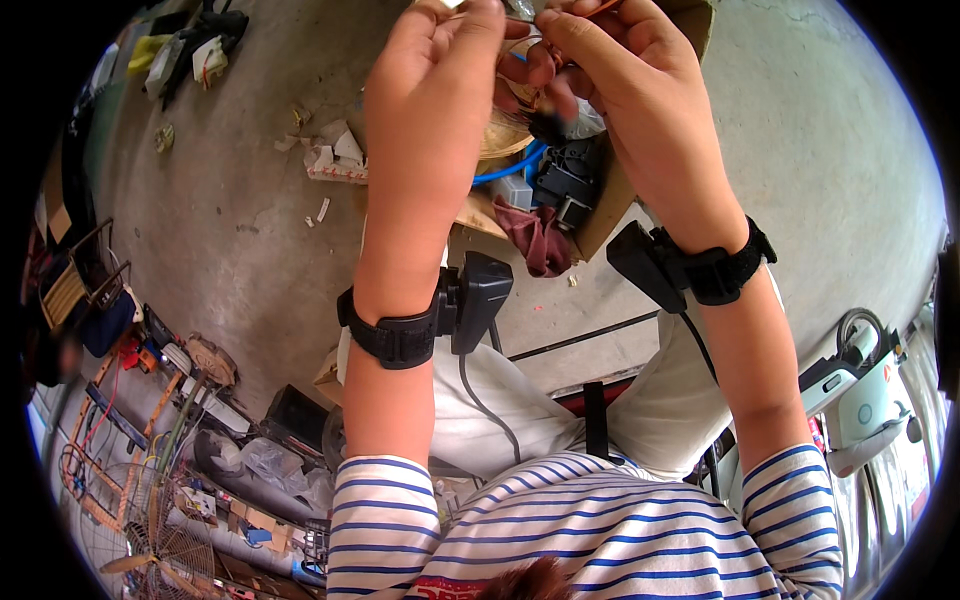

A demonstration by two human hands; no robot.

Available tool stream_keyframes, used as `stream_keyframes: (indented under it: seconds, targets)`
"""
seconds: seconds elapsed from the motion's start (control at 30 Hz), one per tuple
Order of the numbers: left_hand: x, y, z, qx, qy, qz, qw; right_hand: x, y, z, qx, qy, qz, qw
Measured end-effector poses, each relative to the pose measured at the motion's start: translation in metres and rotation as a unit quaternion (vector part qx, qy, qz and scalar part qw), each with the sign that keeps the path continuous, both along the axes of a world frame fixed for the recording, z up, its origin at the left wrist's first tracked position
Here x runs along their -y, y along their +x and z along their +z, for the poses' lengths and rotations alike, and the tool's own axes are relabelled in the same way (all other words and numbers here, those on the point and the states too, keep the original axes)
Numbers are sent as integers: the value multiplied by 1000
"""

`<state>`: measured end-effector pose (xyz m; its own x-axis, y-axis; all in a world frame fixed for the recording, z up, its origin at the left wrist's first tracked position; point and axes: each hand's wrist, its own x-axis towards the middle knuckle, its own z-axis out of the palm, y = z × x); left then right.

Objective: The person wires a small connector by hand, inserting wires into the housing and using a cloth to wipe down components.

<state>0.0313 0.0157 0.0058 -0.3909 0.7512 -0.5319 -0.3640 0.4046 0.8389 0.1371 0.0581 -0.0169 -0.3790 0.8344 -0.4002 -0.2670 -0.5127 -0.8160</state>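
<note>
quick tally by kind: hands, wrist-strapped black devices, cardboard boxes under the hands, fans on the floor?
Hands: 2, left hand and right hand, raised together and pinching something small that is cut off at the top edge.
Wrist-strapped black devices: 2, left wrist device, right wrist device.
Cardboard boxes: 1, open cardboard box of parts.
Fans: 1, fan, lower left.
Total: 6

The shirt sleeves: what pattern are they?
White with blue stripes, clearest in the head view.

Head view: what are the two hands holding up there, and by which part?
Both the left hand and right hand pinch something small at their fingertips at the picture's top edge. It is mostly cut off, so thing and hold point cannot be told.
</note>
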Motion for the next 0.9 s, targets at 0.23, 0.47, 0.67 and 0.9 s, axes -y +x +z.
stream_keyframes:
  seconds: [0.23,0.47,0.67,0.9]
  targets:
    - [7,4,-8,-272,112,-94,951,2,-1,2,27,5,-23,999]
    - [9,4,0,-477,161,-162,849,-2,2,3,48,5,45,998]
    - [10,-1,-16,-558,205,-160,788,-2,-2,10,121,51,85,988]
    - [9,-2,-22,-592,235,-133,759,-3,4,8,72,62,99,990]
